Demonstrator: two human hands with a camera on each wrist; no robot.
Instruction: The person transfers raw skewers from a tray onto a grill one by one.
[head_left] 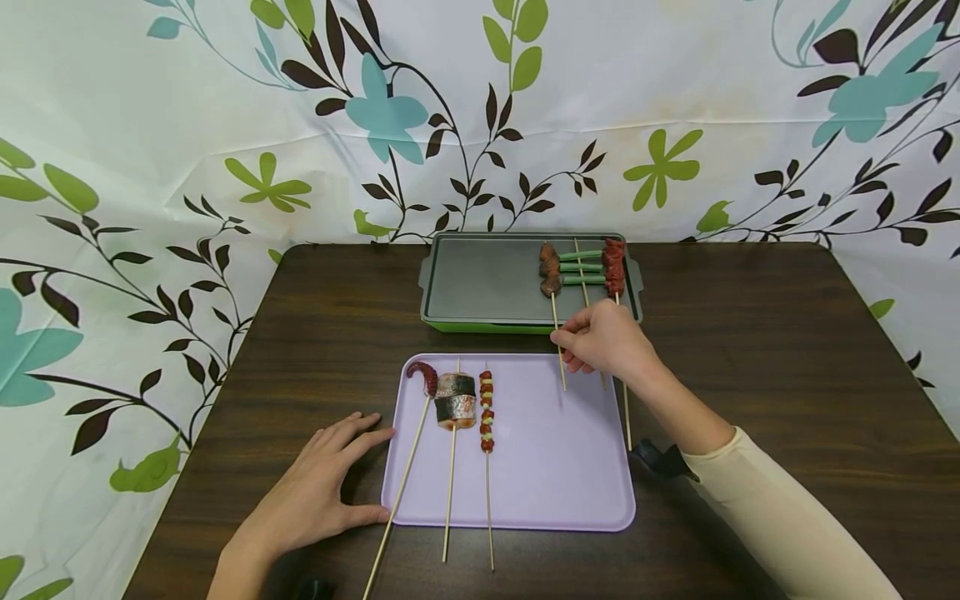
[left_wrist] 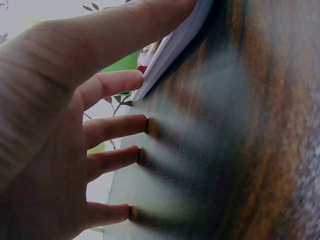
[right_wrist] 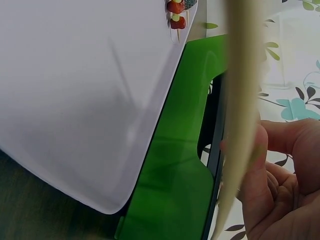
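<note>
My right hand (head_left: 603, 337) pinches the wooden stick of a skewer of brown chunks (head_left: 550, 271) between thumb and fingers. Those chunks lie over the right part of a grey grill plate (head_left: 480, 283) with a green base. Beside them are a skewer of green stalks (head_left: 582, 268) and one of red meat (head_left: 614, 271), their sticks reaching toward me. My left hand (head_left: 318, 475) is spread at the left edge of a lilac tray (head_left: 555, 467), thumb at the rim. In the left wrist view its fingertips (left_wrist: 137, 125) meet the table.
On the tray's left side lie a tentacle skewer (head_left: 425, 375), a fish skewer (head_left: 456, 400) and a skewer of red and pale pieces (head_left: 487, 412). Their sticks overhang the front rim. The dark wooden table (head_left: 765, 350) backs onto a patterned cloth (head_left: 570, 108). A blurred stick (right_wrist: 240, 115) crosses the right wrist view.
</note>
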